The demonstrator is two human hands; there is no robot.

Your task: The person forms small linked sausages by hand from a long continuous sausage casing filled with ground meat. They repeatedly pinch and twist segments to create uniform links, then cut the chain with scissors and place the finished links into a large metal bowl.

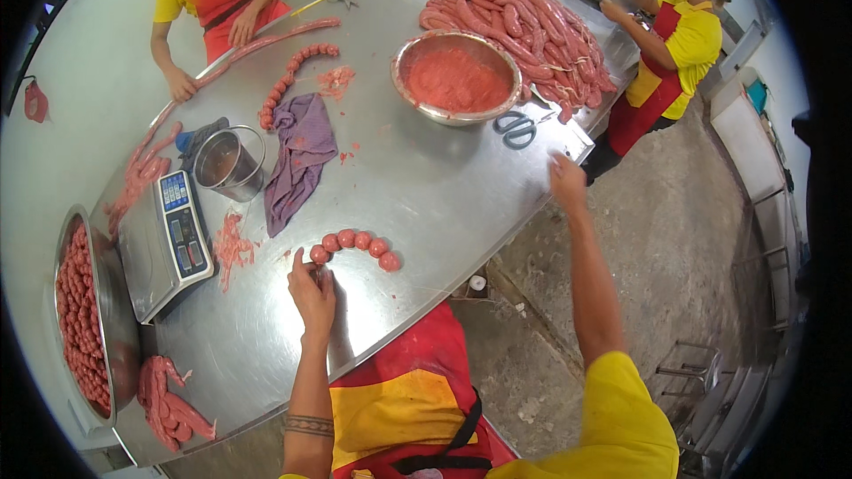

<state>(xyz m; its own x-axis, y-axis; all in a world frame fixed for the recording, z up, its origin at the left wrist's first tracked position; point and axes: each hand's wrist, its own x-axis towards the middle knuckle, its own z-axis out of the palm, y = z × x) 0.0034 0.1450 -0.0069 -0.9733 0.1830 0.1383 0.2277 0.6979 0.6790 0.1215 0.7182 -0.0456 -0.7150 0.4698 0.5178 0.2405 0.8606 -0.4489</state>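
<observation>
A short curved string of round pink sausage links lies on the steel table before me. My left hand is at its left end, index finger and thumb closed about the end link. Out to the right, past the table edge, my right hand is raised with its fingers closed. What it pinches is too small to make out. A faint thin line, perhaps twine, runs across the metal right of the links. Blue-grey scissors rest near the right hand, beside a steel bowl of ground meat.
Filled sausage casing is heaped behind the bowl. Leftward are a purple cloth, a metal bucket, a scale and a tub of links. One co-worker handles a long sausage; another stands far right.
</observation>
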